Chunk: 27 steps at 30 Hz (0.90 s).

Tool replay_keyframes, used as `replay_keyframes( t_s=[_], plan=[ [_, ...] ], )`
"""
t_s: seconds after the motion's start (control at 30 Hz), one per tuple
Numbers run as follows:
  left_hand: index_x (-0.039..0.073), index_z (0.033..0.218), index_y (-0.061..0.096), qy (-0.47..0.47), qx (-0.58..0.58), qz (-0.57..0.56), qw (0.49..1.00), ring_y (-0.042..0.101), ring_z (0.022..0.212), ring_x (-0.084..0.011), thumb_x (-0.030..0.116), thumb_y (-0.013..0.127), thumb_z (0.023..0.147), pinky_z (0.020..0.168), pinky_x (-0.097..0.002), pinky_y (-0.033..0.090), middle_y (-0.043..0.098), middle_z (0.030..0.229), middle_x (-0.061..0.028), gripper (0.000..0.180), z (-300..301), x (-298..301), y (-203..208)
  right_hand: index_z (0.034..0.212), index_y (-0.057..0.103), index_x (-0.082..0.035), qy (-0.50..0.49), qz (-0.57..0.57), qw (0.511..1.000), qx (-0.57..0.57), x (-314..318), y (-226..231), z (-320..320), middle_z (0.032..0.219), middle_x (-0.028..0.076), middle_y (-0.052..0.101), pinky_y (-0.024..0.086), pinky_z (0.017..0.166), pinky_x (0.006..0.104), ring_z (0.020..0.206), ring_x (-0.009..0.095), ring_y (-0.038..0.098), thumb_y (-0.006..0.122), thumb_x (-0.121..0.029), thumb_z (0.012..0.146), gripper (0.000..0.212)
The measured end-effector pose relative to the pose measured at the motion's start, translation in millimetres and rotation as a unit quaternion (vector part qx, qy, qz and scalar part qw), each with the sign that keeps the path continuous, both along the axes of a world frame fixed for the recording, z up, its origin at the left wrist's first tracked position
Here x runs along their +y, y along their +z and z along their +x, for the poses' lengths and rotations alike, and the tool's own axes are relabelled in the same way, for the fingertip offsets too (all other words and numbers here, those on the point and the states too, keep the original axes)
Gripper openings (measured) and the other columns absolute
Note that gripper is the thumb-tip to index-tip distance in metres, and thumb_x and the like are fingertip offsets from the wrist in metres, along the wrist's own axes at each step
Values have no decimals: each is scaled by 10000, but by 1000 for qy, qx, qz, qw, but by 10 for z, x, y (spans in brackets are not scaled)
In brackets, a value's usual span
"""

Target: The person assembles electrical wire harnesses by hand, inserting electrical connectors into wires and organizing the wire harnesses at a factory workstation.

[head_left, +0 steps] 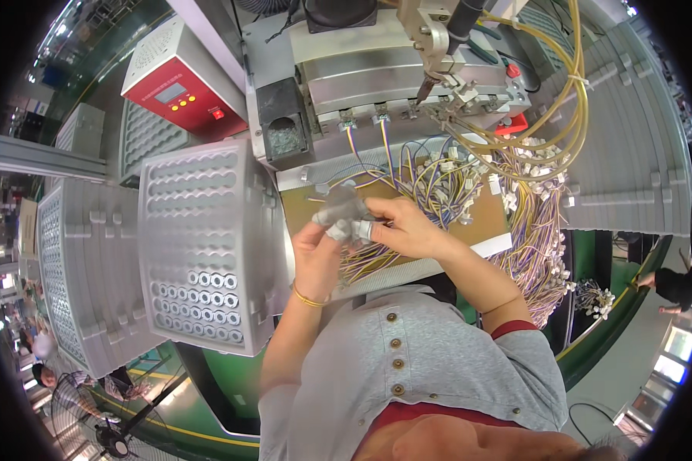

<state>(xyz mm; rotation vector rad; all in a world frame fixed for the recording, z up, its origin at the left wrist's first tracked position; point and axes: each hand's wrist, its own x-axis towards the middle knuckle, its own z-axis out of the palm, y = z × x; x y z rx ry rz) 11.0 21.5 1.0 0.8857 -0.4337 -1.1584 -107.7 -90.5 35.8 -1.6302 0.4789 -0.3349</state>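
Observation:
My left hand (pixel 315 250) and my right hand (pixel 411 228) meet over the front of the brown work board (pixel 307 207). Both are closed, thumbs and fingers pinched together around a blurred grey piece (pixel 341 206) whose kind I cannot make out. Pale covers show on some fingertips. Right beside my right hand lies a heap of wire leads (pixel 438 188), yellow, white and purple, with white plugs. Beyond it, two small parts with wires attached, a left one (pixel 347 123) and a right one (pixel 381 119), sit in the metal fixture (pixel 361 91).
A soldering tip (pixel 426 88) hangs over the fixture, with yellow tubes (pixel 580 92) looping right. Left stands a stack of grey trays (pixel 200 215); the top one holds several ring-shaped metal parts (pixel 211 298). More wire bundles (pixel 538 253) drape off the right edge. A red-and-white control box (pixel 188 92) stands back left.

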Motion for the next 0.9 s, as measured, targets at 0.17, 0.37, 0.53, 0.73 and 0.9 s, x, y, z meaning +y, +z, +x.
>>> replay_keyframes(
  t_s=[0.17, 0.37, 0.53, 0.73, 0.9],
  plan=[
    [-1, 1233, 391, -57, 82, -42, 994, 551, 824, -181, 65, 489, 826, 691, -287, 476, 465, 1188, -107, 423, -86, -101, 6, 817, 579, -7, -186, -10, 981, 50, -188, -137, -69, 650, -9, 554, 413, 506, 192, 557, 44, 499, 573, -72, 712, 124],
    [-24, 1151, 469, 52, -59, 49, 996, 571, 834, -175, 98, 499, 840, 683, -267, 476, 538, 1094, -103, 335, 270, 40, -212, 773, 511, -34, -464, 174, 854, -159, -731, -504, -107, 651, 34, 525, 367, 402, 235, 467, 101, 478, 480, -31, 772, 31],
    [-37, 1062, 541, 145, -153, 102, 972, 539, 865, -106, 23, 542, 807, 749, -229, 442, 577, 998, -66, 262, 498, 176, -349, 834, 512, 35, -499, 152, 842, -138, -793, -601, -51, 668, 152, 583, 380, 407, 245, 450, 152, 502, 497, -127, 804, 166],
    [13, 1066, 563, 146, -316, 134, 928, 539, 841, -86, 24, 557, 792, 731, -219, 435, 603, 958, -57, 274, 670, 158, -771, 822, 484, 52, -486, 180, 831, -202, -797, -436, 190, 710, 157, 577, 486, 482, 313, 508, 218, 565, 464, -116, 817, 168],
    [81, 1002, 604, 30, -747, 165, 643, 579, 712, -180, 130, 656, 675, 624, -284, 474, 612, 829, -47, 335, 362, 28, -489, 818, 512, 44, -458, 50, 885, -64, -754, -382, 62, 678, 88, 562, 452, 483, 278, 515, 187, 570, 472, -122, 825, 171]
  ],
)
